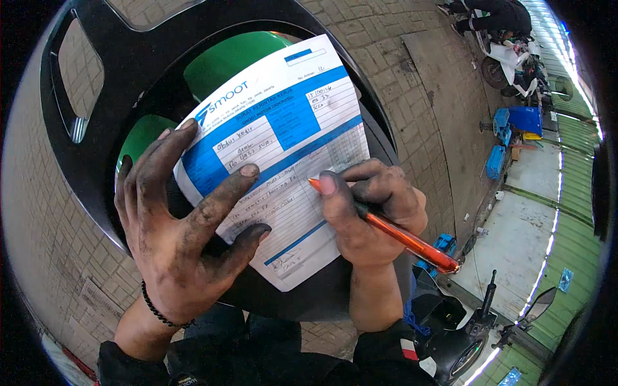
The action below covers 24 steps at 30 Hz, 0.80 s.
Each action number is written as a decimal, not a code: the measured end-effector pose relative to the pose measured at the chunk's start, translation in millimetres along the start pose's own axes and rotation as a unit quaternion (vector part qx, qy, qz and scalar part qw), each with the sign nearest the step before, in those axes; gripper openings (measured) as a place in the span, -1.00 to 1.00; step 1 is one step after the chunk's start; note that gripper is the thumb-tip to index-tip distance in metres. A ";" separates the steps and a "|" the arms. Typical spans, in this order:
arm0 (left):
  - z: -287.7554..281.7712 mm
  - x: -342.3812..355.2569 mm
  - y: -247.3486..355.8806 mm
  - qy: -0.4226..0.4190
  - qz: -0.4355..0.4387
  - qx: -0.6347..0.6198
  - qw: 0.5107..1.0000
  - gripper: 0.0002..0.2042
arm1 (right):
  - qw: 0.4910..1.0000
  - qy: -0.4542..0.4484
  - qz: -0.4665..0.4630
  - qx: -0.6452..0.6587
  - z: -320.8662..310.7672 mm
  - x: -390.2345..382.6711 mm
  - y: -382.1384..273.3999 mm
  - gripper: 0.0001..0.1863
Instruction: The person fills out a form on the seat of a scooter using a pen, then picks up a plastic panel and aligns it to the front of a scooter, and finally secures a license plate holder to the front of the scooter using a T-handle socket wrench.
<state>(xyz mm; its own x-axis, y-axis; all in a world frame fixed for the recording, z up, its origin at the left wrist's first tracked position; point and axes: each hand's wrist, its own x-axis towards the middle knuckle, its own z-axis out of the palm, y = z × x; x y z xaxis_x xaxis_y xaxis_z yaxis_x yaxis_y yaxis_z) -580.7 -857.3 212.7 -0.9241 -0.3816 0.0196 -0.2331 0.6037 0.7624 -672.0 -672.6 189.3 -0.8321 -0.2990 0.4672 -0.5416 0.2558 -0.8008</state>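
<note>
A blue-and-white paper form (347,151) with handwritten lines lies tilted on a black motorbike seat (302,305). My left hand (174,212) rests over its left side with the fingers spread, pressing the sheet down. An orange pen (415,241) is gripped in my right hand (380,215), its tip end near the middle right of the form. Dark grime marks the fingers of both hands. The pen's point itself is hidden by my thumb and fingers.
A black rear rack (84,29) and green body panels (225,61) lie beyond the seat. Paving bricks (360,38) surround it. To the right stand a parked scooter (450,328), blue crates (496,161), and a person (499,13) by a white motorbike (512,61).
</note>
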 end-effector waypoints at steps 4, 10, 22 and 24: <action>-0.1 0.1 -0.1 0.001 -0.001 -0.002 1.000 -0.49 | 1.000 -0.010 -0.014 -0.016 0.4 0.9 -0.7 -0.63; -0.4 0.2 -1.3 0.002 -0.003 -0.005 1.000 -0.51 | 1.000 0.012 0.013 0.008 -2.4 -0.2 0.6 -0.62; -0.8 0.4 -0.5 0.007 -0.009 -0.012 1.000 -0.53 | 1.000 -0.011 -0.011 0.001 -0.1 0.6 -0.3 -0.63; -0.3 -0.1 -0.8 0.007 -0.011 -0.013 1.000 -0.54 | 1.000 -0.017 -0.013 0.018 0.9 0.8 0.0 -0.64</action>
<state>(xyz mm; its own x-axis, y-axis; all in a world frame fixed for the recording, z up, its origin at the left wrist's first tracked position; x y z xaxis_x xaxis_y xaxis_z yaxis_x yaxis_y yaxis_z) -580.3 -858.0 212.3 -0.9141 -0.4054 0.0119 -0.2453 0.5761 0.7797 -672.5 -673.6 189.3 -0.8130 -0.3369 0.4748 -0.5572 0.2139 -0.8024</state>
